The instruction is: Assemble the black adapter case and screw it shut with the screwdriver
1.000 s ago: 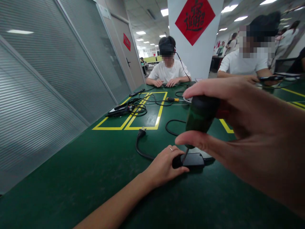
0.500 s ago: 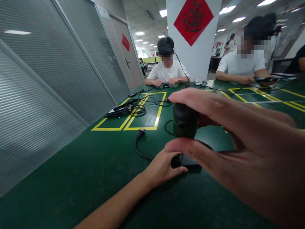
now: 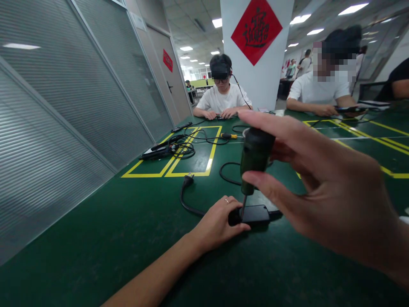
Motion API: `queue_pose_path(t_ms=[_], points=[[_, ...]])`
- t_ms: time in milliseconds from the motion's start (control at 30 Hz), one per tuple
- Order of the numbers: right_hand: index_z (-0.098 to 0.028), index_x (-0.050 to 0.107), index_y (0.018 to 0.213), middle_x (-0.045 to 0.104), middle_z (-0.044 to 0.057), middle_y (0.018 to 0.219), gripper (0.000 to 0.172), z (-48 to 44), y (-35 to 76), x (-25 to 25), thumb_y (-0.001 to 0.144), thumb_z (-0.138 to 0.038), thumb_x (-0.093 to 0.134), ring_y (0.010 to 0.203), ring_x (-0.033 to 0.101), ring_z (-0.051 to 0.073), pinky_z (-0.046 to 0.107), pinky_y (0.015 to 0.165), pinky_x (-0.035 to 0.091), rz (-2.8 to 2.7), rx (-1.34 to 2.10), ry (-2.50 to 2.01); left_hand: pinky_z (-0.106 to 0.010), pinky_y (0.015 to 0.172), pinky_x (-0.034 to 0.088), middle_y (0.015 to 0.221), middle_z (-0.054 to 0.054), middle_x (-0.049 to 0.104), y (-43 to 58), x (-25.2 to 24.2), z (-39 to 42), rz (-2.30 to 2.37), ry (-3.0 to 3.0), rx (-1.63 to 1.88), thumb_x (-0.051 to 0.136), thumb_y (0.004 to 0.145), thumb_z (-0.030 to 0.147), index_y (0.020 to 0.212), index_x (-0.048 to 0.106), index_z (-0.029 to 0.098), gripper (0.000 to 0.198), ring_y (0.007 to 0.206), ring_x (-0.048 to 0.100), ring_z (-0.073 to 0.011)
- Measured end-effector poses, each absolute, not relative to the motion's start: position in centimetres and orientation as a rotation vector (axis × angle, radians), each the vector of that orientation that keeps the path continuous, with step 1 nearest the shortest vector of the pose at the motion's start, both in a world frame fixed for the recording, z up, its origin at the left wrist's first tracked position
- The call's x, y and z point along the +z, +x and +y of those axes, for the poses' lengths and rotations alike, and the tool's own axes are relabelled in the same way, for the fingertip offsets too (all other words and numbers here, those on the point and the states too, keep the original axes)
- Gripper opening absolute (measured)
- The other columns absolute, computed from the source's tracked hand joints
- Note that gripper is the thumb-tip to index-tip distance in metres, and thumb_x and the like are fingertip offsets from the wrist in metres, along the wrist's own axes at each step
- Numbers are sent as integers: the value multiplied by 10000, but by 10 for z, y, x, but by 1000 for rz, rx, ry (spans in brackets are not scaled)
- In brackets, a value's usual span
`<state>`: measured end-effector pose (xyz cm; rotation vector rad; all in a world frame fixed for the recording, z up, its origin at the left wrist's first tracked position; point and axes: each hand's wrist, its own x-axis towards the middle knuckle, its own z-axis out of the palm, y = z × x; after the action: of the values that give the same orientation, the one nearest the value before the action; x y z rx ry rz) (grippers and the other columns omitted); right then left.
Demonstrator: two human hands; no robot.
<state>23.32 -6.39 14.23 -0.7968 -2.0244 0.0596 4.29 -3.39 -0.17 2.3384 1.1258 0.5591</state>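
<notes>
Grip: right hand (image 3: pixel 322 192) pinching upright screwdriver (image 3: pixel 254 157), left hand (image 3: pixel 217 221) clasping adapter (image 3: pixel 255 214)

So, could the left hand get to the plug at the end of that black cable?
Probably yes. The plug lies on open table just beyond the left hand, with only its own cable between them. That hand holds the black adapter under the screwdriver, so it would have to let go.

Surface: dark green matte table (image 3: pixel 96 238), with yellow taped rectangles (image 3: pixel 191 173)
Near: flat black power adapter (image 3: pixel 255 214); black plug cable (image 3: pixel 188 179)
Far: tangled black cables (image 3: pixel 179 147); yellow-handled screwdriver (image 3: pixel 230 136)
</notes>
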Motion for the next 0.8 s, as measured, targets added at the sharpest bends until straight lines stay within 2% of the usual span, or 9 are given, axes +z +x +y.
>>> queue_pose_path(t_ms=[100,200,300,367,500,633,800], points=[[-328,400,1352,458,-26,1409,625,-59,235,139,781,-164,594,1193,542,241,424,995,505,-1970,255,-793,-400,897,449,1077,-80,608,43,-6,-32,1122,2351,562,652,824,439,1120,585,191,391,1004,547,-263],[-322,447,1311,485,-15,1381,615,-56,238,136,749,-176,649,1125,587,236,391,913,561,-1925,281,-788,-392,904,437,1078,-73,595,42,-6,-32,1121,2395,540,659,820,458,1147,565,196,430,1005,534,-254],[-317,378,1366,493,0,1377,683,-53,241,135,757,-118,615,1135,583,212,341,901,565,-1945,348,-778,-390,911,430,1101,-75,576,44,-3,-35,1126,2484,467,626,851,446,1177,546,205,414,1011,522,-251],[-307,353,1381,485,15,1384,724,-52,242,133,740,-117,631,1135,583,208,325,899,564,-1944,393,-766,-415,932,416,1142,-89,556,46,-1,-39,1146,2570,406,574,888,433,1237,504,205,423,1037,509,-265],[-312,412,1335,472,12,1391,656,-51,243,129,746,-144,646,1120,593,203,314,873,572,-1871,356,-766,-440,939,412,1192,-117,527,50,-5,-44,1214,2704,314,488,934,430,1357,374,181,504,1056,497,-283],[-295,252,1432,548,49,1314,774,-52,250,129,765,-89,586,1059,630,192,321,864,576,-1946,489,-741,-436,966,402,1252,-136,499,51,-12,-44,1230,2770,307,455,950,429,1386,322,154,533,1111,479,-288],[-315,341,1384,641,15,1172,673,-53,271,141,791,-95,569,984,666,182,309,816,593,-1746,476,-741,-430,995,386,1281,-140,489,50,-13,-45,1246,2768,264,426,960,436,1401,317,147,539,1145,466,-293]])
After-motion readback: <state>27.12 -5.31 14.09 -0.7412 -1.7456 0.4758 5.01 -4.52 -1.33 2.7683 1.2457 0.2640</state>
